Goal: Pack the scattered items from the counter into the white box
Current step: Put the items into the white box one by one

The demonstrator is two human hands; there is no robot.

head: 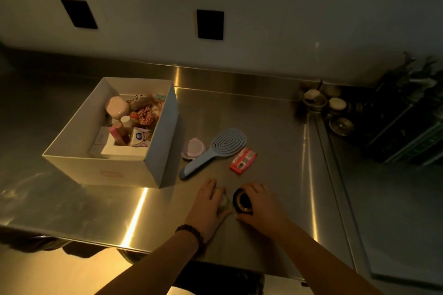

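The white box (72,132) stands open on the steel counter at the left, holding several small items. To its right lie a blue hairbrush (213,149), a pink-lilac round case (193,148) and a red packet (243,158). Near the counter's front edge my left hand (208,203) covers a small pale round item (224,201), fingers curled over it. Beside it my right hand (261,203) wraps a black round jar (241,200) that rests on the counter.
Steel counter (263,127) with a raised seam on the right. Small metal cups with white contents (336,108) sit at the back right, next to a dark crate (407,115). The wall behind has two dark rectangular plates (210,24).
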